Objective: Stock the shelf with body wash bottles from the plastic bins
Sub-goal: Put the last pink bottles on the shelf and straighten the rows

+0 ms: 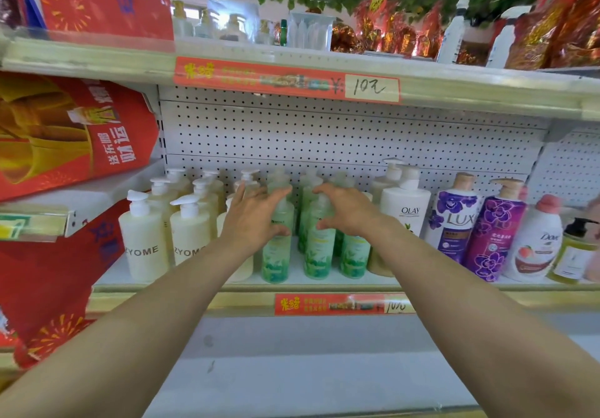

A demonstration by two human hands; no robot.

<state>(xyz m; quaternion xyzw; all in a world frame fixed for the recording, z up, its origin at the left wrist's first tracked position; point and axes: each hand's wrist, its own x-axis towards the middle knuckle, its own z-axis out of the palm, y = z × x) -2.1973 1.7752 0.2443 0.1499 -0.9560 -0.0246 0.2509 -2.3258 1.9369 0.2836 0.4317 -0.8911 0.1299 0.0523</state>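
Observation:
Several green body wash bottles stand in rows at the middle of the white shelf [324, 279]. My left hand [255, 214] curls round the upper part of the front-left green bottle [276, 255], fingers above and thumb in front. In the same way, my right hand [349, 210] curls round the neighbouring front green bottle [319, 252]. Both bottles stand upright on the shelf. A third front green bottle [354, 255] stands to the right, partly hidden by my right forearm. No plastic bin is in view.
Cream pump bottles [143, 242] fill the shelf's left side. An Olay bottle [406, 206], two purple Lux bottles [454, 219], a Dove bottle [539, 242] and a dark-pump bottle [574, 252] stand on the right. Red gift bags [65, 135] hang at left. An upper shelf [292, 76] runs overhead.

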